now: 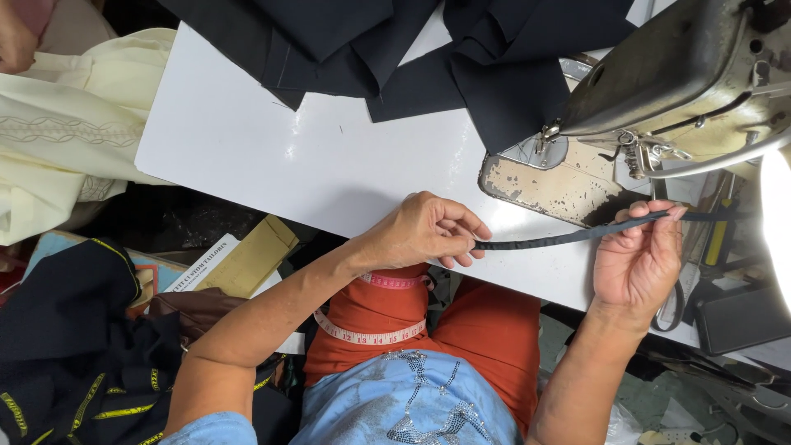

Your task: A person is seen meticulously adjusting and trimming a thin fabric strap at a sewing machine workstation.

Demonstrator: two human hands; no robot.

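A narrow dark fabric strip (568,236) is stretched between both hands just above the near edge of the white table (272,156). My left hand (428,231) pinches its left end with fingers curled. My right hand (638,259), palm up, holds the strip's right part between thumb and fingertips, in front of the sewing machine (684,74). The machine's worn metal bed (560,181) lies just behind the strip.
Dark cloth pieces (412,49) are piled at the table's far side. Cream embroidered fabric (66,124) hangs at the left. A pink measuring tape (371,334) lies across my orange-clad lap. Dark garments with yellow trim (74,363) and papers sit at lower left. Scissors (671,305) hang at right.
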